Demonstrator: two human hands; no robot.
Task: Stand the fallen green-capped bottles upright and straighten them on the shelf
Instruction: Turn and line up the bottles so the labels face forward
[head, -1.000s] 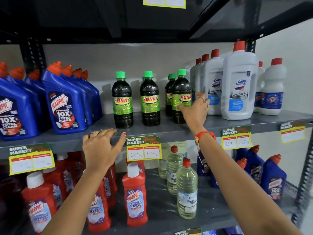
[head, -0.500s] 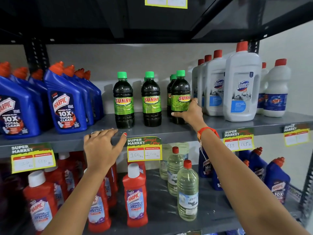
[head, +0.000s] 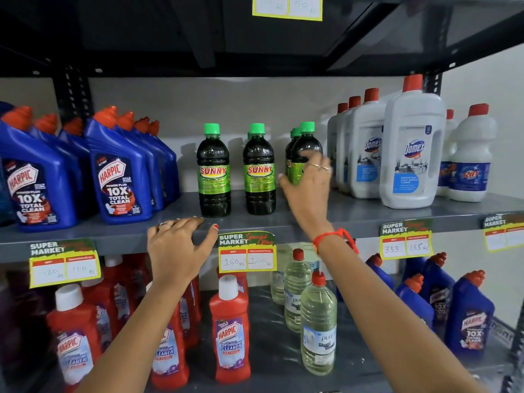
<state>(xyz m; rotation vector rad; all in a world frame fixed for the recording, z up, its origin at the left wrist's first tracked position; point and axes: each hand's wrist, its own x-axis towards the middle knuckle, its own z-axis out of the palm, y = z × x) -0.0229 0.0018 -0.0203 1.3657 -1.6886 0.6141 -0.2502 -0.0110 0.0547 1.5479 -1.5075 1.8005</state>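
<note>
Several dark green-capped Sunny bottles stand upright on the grey middle shelf [head: 357, 218]. One bottle [head: 213, 171] is at the left and a second [head: 259, 171] is beside it. The right-hand front bottle [head: 305, 141] has more green caps [head: 295, 134] close behind it. My right hand [head: 307, 188] wraps around this front bottle's label, thumb on its left side and fingers on its right, hiding most of the label. My left hand [head: 177, 245] lies flat on the shelf's front edge with fingers spread, holding nothing.
Blue Harpic bottles [head: 119, 177] crowd the shelf's left side and white Domex bottles [head: 411, 154] stand close to the right of the held bottle. Price tags [head: 246, 252] hang on the shelf edge. Red cleaner bottles [head: 229, 333] and clear bottles [head: 317, 327] fill the shelf below.
My right hand slid up from the base of the right-hand green-capped bottle to its label and closed around it. My left hand stayed on the shelf edge.
</note>
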